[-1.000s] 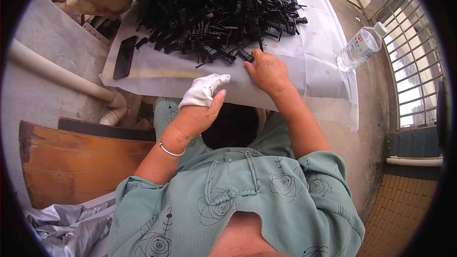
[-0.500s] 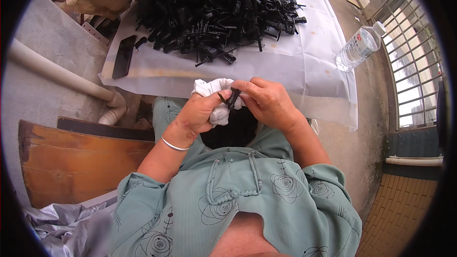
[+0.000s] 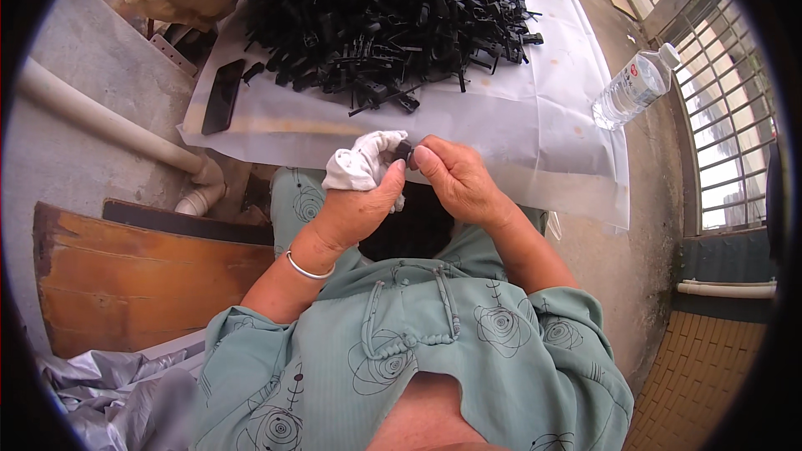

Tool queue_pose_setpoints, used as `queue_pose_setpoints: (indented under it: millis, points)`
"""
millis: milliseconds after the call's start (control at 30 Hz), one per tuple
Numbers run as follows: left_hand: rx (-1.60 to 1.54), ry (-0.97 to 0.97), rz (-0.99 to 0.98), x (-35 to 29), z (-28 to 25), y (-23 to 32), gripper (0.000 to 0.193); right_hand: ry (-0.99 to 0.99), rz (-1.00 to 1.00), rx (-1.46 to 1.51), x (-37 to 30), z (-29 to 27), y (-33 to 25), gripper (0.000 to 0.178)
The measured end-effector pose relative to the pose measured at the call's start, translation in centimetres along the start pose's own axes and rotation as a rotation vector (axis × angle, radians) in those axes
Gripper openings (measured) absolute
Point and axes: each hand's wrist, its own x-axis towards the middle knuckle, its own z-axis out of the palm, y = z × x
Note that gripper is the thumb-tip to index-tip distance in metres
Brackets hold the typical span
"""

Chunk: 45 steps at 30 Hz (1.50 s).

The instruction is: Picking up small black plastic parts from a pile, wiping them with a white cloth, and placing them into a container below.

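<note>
My left hand (image 3: 361, 210) is closed round a small black plastic part (image 3: 403, 150), with a white cloth (image 3: 357, 164) wrapped over its fingers. My right hand (image 3: 458, 177) meets it from the right, thumb and bent fingers pinching the same part's near end. Most of the part is hidden between the fingers, so its full shape does not show. Both hands are above my lap, just in front of the table's near edge. Beyond them, a big heap of similar black plastic parts (image 3: 376, 25) covers the far half of the table.
White sheeting covers the table (image 3: 535, 134). A dark phone (image 3: 223, 97) lies at its left edge, beside one loose black part (image 3: 253, 73). A water bottle (image 3: 635, 88) stands at the right edge. Left are a pipe (image 3: 109, 125) and an orange-brown board (image 3: 142, 284).
My left hand has turned, bringing its back and the cloth more into view. My right hand's fingers have curled in tighter on the black part, which is now more covered.
</note>
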Motion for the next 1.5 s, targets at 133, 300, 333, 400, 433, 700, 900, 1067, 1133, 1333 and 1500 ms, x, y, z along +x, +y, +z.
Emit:
queue_pose_setpoints:
  millis: [133,300,333,400,433,700,900,1067,1133,1333,1500]
  points:
    - [0.334,0.120,0.286,0.3,0.2,-1.6,0.026,-0.046,-0.061,-0.095,-0.3,0.8,0.7,0.027]
    - [0.509,0.156,0.490,0.6,0.2,-2.4,0.028,-0.030,0.172,0.047,-0.5,1.4,2.2,0.025]
    - [0.511,0.156,0.486,0.5,0.4,-2.4,0.028,-0.052,0.173,0.067,-0.5,1.2,1.8,0.025]
    - [0.090,0.115,0.368,0.4,0.8,-2.3,0.031,-0.075,0.177,0.089,-0.5,0.8,0.9,0.024]
    - [0.091,0.117,0.368,0.5,0.6,-2.1,0.031,-0.033,0.123,0.024,-0.2,0.5,0.4,0.021]
    - [-0.262,0.015,-0.007,0.7,-0.3,-0.6,0.025,-0.079,-0.015,-0.168,0.0,-1.2,0.4,0.017]
    - [-0.268,-0.207,-0.038,0.2,-0.6,-0.4,0.029,-0.088,0.118,-0.014,0.6,-0.5,0.0,0.010]
    - [0.059,-0.005,0.128,0.6,-0.5,-1.0,0.024,-0.122,-0.136,-0.163,0.6,0.1,0.3,0.019]
    - [0.228,0.013,0.269,0.7,-0.4,-1.2,0.023,-0.156,-0.100,-0.174,0.8,0.5,0.2,0.022]
    - [0.424,0.058,0.307,0.2,-1.1,-0.6,0.025,-0.201,0.030,-0.097,1.5,1.8,0.2,0.022]
    - [0.571,0.043,0.400,0.3,-3.0,-0.9,0.036,-0.074,-0.017,-0.397,4.7,0.5,-0.1,0.021]
